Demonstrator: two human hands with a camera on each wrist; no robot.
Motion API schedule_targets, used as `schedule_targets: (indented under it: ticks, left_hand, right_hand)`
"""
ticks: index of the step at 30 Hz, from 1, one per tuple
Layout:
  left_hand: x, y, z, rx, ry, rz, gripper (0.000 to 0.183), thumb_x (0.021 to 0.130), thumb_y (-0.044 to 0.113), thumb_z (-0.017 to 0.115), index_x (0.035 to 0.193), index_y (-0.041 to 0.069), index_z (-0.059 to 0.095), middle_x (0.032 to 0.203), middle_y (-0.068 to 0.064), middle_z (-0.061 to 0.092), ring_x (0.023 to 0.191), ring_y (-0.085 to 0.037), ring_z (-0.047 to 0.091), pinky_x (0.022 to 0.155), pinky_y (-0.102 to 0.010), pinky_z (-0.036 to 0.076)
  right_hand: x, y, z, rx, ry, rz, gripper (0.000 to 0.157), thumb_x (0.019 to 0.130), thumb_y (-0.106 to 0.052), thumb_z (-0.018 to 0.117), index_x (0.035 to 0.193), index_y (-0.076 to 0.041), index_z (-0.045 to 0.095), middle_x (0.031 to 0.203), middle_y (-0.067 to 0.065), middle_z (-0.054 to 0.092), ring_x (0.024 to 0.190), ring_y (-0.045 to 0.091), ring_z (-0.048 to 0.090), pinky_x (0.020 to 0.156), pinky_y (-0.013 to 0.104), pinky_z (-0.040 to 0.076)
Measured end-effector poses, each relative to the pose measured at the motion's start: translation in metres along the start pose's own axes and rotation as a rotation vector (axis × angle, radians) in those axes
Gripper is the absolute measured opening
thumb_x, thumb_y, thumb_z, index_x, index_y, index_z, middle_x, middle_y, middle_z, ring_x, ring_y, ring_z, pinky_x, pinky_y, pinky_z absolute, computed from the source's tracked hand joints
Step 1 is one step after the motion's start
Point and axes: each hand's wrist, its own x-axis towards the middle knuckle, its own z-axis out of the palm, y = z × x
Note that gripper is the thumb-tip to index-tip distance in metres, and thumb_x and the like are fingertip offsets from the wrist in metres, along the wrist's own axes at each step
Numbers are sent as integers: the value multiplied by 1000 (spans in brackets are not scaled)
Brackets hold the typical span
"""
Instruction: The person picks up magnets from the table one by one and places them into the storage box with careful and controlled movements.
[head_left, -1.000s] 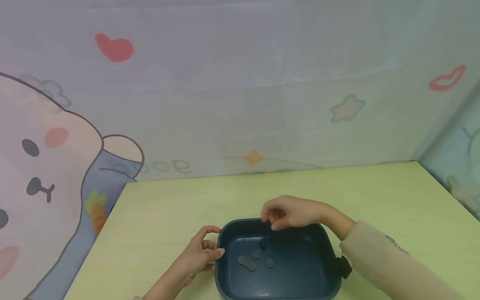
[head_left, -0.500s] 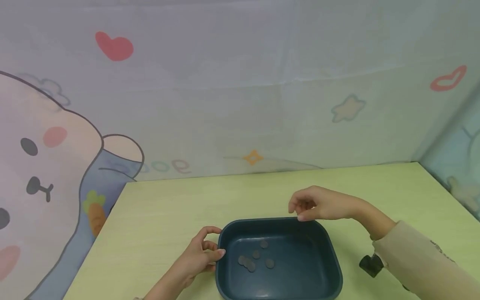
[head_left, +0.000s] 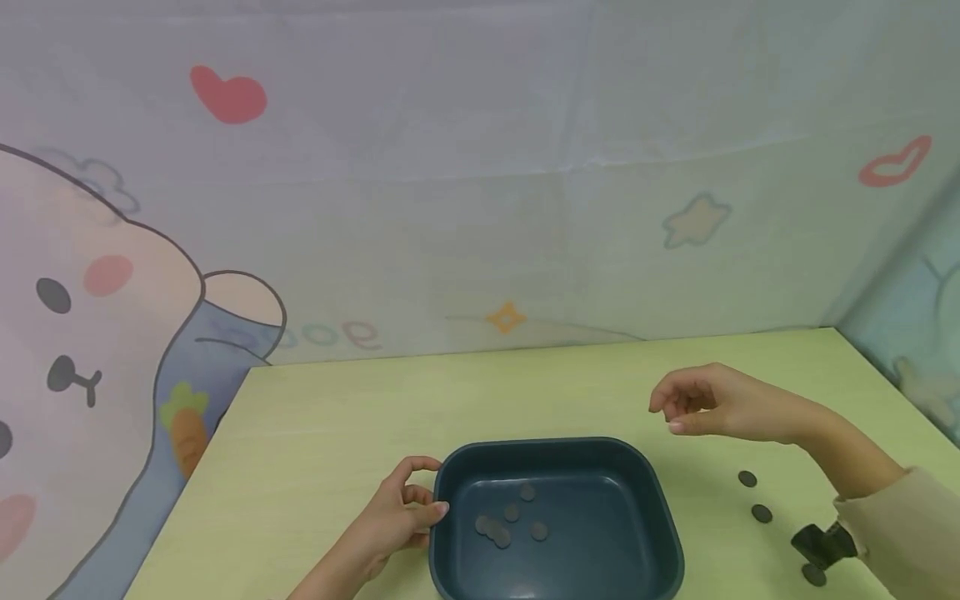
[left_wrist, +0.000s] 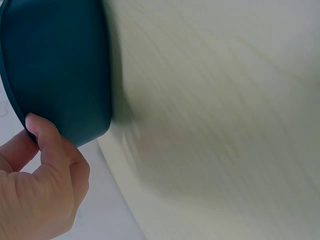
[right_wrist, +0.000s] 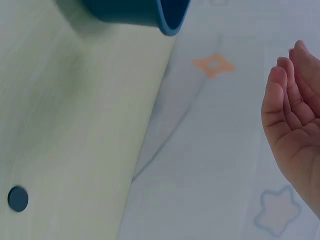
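A dark blue rectangular basin (head_left: 592, 567) with rounded corners sits at the front of the table, and several small dark round discs (head_left: 539, 531) lie on its floor, two of them overlapping. My left hand (head_left: 397, 512) pinches the basin's left rim, thumb on one side and fingers on the other; the left wrist view shows this hand (left_wrist: 47, 172) at the rim too. To the right of the basin my right hand (head_left: 705, 404) hovers above the table with loosely bent fingers and nothing held. Beneath that arm, a loose disc (head_left: 762, 513) and two others rest on the table.
The pale yellow-green table (head_left: 337, 417) runs back to a printed cloth (head_left: 450, 208) with a cartoon animal, hearts and stars. A black wrist camera (head_left: 823, 546) hangs under the right sleeve (head_left: 907, 525), close over one disc.
My right hand has moved from above the basin out to the right, over the table. A disc near the basin's back and the three on the table have come into view. My left hand keeps its place.
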Motion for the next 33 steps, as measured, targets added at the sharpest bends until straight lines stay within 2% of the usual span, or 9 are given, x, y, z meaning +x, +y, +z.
schedule_targets:
  ticks: [13,19,25,33]
  left_hand:
    - [0,7,-2,-4,-4,3,50,87,2,63,130,11,39,83,-7,49,66,-15,54,55,-25,47]
    - [-1,6,-3,0,2,7,51,86,3,64,130,11,39,83,-6,49,65,-15,53,55,-25,46]
    - [-1,4,-1,-2,-9,1,49,87,3,64,129,11,39,83,-6,49,65,-14,53,55,-25,46]
    - [-1,2,1,-16,-7,-2,51,86,2,64,130,10,39,83,-6,48,66,-14,54,54,-25,47]
  right_hand:
    - [-37,12,-13,-90,91,45,16,91,-7,59,106,-13,58,84,0,57,75,14,56,65,27,47]
    - [-53,21,-15,-37,103,58,17,91,-3,57,108,-8,57,85,4,55,77,15,57,67,28,48]
    - [-73,39,-16,21,135,105,20,91,0,56,111,-4,55,91,3,57,81,14,57,68,28,50]
    - [-96,69,-18,11,178,188,22,92,-2,55,114,-4,55,94,4,58,84,12,57,69,27,50]
